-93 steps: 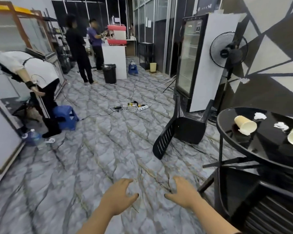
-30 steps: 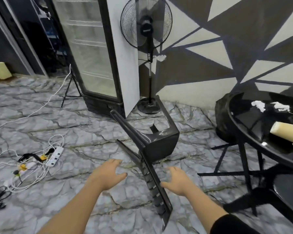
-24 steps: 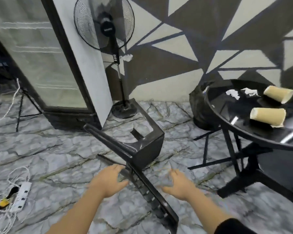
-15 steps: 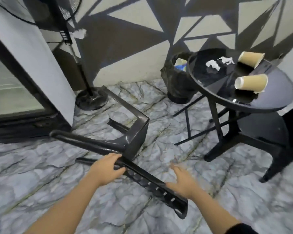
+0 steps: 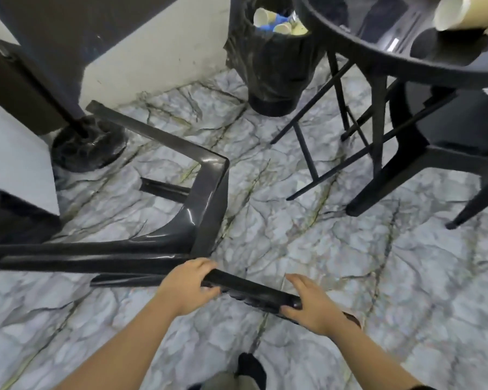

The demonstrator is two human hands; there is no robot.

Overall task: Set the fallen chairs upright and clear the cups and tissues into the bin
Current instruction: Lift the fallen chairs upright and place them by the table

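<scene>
A black plastic chair (image 5: 206,198) lies on its side on the marble floor, legs pointing left toward the wall. My left hand (image 5: 188,287) grips the top edge of its backrest near the seat. My right hand (image 5: 307,302) holds the same backrest edge further right. A black lined bin (image 5: 273,63) with several paper cups inside stands against the wall at the top. One paper cup (image 5: 459,12) lies on its side on the round black table (image 5: 378,56) at the top right. No tissues are in view.
A fan's round base (image 5: 89,146) stands just left of the fallen chair, beside a fridge corner (image 5: 14,161). The table's thin legs (image 5: 307,153) and another black chair (image 5: 445,147) crowd the right. My foot (image 5: 250,370) is on the floor below.
I have bent closer to the chair. Both hands went from hovering over the backrest to closing on its edge. The view has tilted down, so most of the tabletop is out of frame.
</scene>
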